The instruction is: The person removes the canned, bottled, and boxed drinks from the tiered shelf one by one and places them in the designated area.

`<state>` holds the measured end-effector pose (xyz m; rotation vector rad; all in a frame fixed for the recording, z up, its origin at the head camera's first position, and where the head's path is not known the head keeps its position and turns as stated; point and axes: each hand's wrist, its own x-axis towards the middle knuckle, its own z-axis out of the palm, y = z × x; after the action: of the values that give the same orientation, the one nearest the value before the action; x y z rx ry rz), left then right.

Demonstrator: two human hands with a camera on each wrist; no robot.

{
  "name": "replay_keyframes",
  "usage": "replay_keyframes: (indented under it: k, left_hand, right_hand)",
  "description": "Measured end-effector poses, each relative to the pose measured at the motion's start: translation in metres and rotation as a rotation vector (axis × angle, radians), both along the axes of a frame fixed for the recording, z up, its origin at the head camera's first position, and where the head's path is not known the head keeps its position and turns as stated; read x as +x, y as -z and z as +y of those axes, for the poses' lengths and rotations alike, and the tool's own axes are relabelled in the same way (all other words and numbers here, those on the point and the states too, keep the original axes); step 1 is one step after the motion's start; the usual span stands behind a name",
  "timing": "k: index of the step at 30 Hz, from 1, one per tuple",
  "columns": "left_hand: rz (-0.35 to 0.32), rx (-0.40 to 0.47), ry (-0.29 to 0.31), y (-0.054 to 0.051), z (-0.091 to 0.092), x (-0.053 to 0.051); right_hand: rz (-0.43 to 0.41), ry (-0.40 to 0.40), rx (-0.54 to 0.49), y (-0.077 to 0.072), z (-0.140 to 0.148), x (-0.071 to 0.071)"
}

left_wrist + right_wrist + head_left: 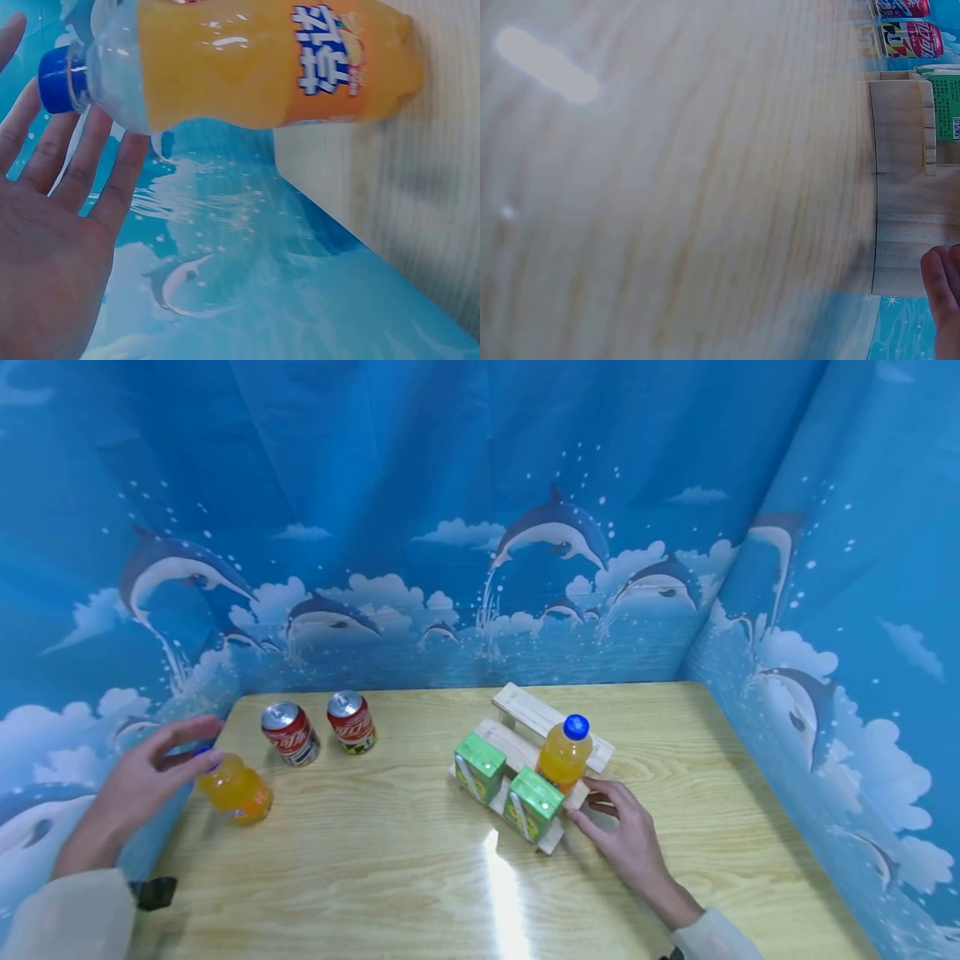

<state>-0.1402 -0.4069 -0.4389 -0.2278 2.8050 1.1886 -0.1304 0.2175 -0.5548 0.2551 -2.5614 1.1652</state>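
Observation:
An orange drink bottle (236, 789) with a blue cap stands at the table's left side. My left hand (135, 785) is around its cap end, fingers extended; in the left wrist view the straight fingers of the left hand (67, 202) lie beside the bottle's neck (112, 75). A stepped wooden rack (551, 837) holds two green cartons (480, 767) in front and a second orange bottle (564, 756) behind them. At the rack's right end is my right hand (626, 839), its fingertips at the wooden side panel (907, 225); few of its fingers (939, 285) show in the right wrist view.
Two red cans, one (291, 735) nearer the left bottle and another (351, 723) to its right, stand at the back left of the wooden table (375, 860). A blue dolphin-print curtain (390, 527) borders the back and both sides.

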Motion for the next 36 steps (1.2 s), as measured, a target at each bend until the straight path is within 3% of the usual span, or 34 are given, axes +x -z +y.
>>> replay_keyframes:
  k: [5, 18, 26, 36]
  left_hand:
    - [-0.008, 0.012, 0.003, -0.009, 0.004, -0.004]
    - [0.011, 0.002, 0.084, -0.028, 0.018, -0.015]
    - [0.120, -0.052, 0.163, -0.033, 0.036, -0.026]
    - [0.026, 0.031, 0.204, -0.037, 0.060, -0.038]
  right_hand:
    - [-0.002, 0.001, 0.004, 0.001, 0.001, 0.001]
    - [-0.009, 0.003, -0.001, 0.001, 0.001, 0.000]
    - [-0.012, -0.008, -0.011, 0.002, 0.001, 0.000]
    - [-0.015, -0.005, -0.011, 0.001, 0.000, 0.000]
